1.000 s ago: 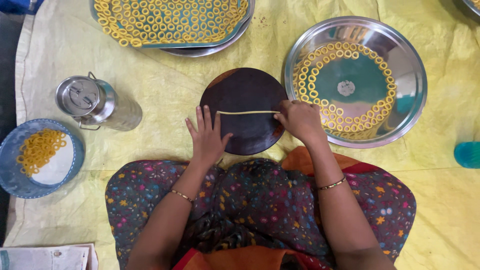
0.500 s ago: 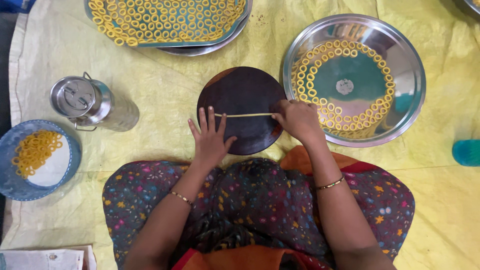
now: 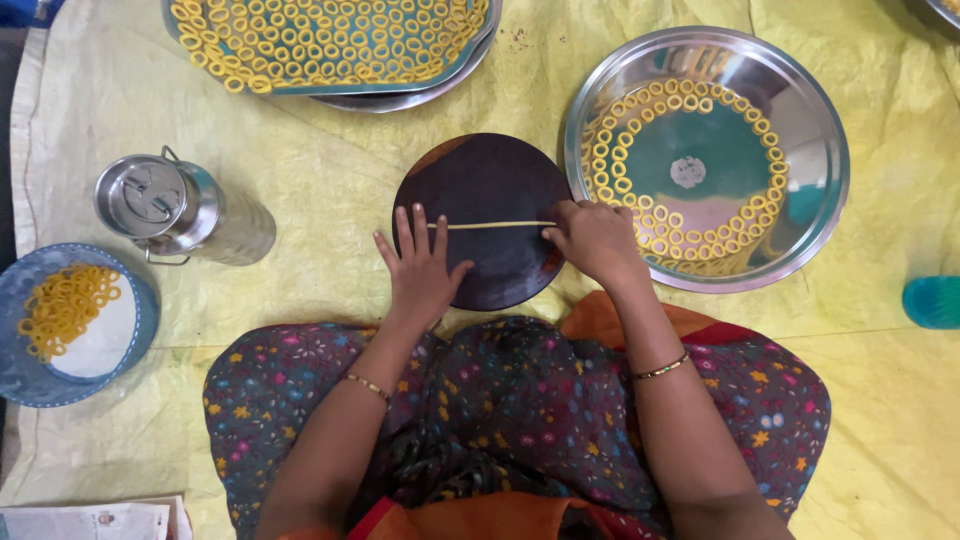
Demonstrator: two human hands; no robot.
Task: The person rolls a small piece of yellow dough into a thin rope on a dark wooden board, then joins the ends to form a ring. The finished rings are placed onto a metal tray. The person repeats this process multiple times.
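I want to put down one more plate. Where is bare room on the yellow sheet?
Bare yellow sheet lies between the steel canister, the round dark board and the upper tray of rings. More lies at lower right, below the steel plate. It is crowded on the board, where the left hand and right hand touch the dough strand.

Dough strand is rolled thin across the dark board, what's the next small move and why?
Probably roll a little more: both the left hand and right hand rest on the thin yellow dough strand, which lies straight across the round dark wooden board, not yet curled.
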